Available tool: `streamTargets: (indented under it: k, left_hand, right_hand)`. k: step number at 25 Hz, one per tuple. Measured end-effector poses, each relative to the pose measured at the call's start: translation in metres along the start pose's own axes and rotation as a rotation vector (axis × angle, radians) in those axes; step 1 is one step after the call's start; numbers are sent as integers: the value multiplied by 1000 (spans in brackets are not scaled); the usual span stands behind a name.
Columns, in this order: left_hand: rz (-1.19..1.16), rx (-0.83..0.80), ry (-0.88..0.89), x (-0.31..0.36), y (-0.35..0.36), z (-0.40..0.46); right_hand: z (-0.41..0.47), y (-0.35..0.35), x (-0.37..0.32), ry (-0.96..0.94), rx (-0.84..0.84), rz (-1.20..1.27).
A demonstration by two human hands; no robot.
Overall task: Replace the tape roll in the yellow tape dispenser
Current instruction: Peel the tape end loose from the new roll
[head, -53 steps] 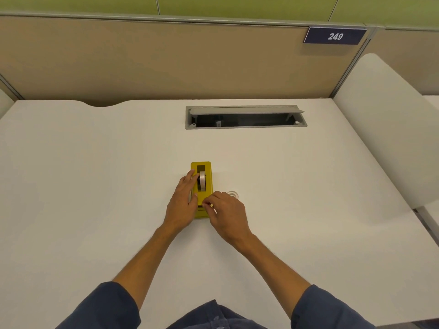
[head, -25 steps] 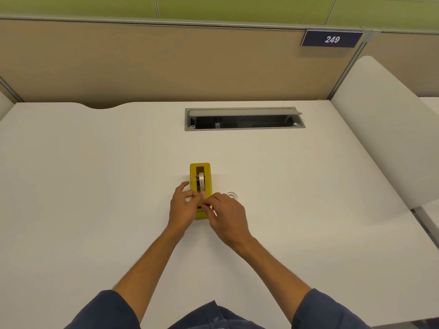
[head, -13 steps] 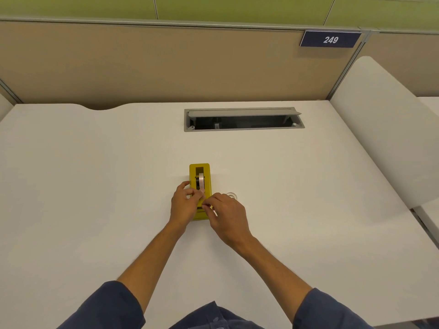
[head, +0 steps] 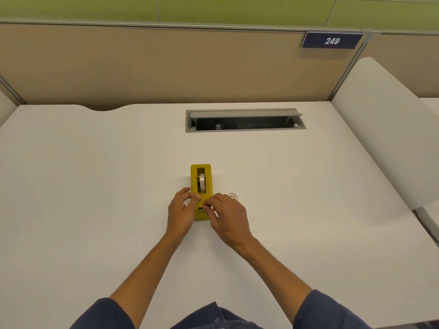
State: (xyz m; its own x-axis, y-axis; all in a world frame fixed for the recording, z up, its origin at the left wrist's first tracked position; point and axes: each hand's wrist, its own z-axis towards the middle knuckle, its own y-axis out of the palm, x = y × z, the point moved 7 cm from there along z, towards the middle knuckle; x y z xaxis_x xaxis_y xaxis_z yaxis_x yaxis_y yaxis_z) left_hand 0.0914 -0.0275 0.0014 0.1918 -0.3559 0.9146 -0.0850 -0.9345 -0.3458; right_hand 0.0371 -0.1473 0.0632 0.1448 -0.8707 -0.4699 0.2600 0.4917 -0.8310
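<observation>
I see a wide white desk (head: 95, 198) backed by a tan partition (head: 142, 65) carrying a blue plate marked 249 (head: 331, 40), and a grey cable hatch (head: 244, 120) set open in the desk's far middle. Both forearms reach in from blue sleeves (head: 327, 312). At the desk's centre stands the yellow tape dispenser (head: 207, 179), long axis pointing away from me, with a tape roll (head: 202, 183) seated upright in its slot. My left hand (head: 181, 213) curls against the dispenser's near left side; my right hand (head: 228, 218) pinches at its near end, though what the fingertips hold I cannot tell. Just right of the dispenser, a clear ring (head: 232, 196) lies flat.
</observation>
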Motion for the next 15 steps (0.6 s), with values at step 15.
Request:
streamTargets:
  k: [15]
  left_hand:
    - [77,-18,129,-7,-4,-11]
  right_hand:
    - [-4,6,2,11,-38,12]
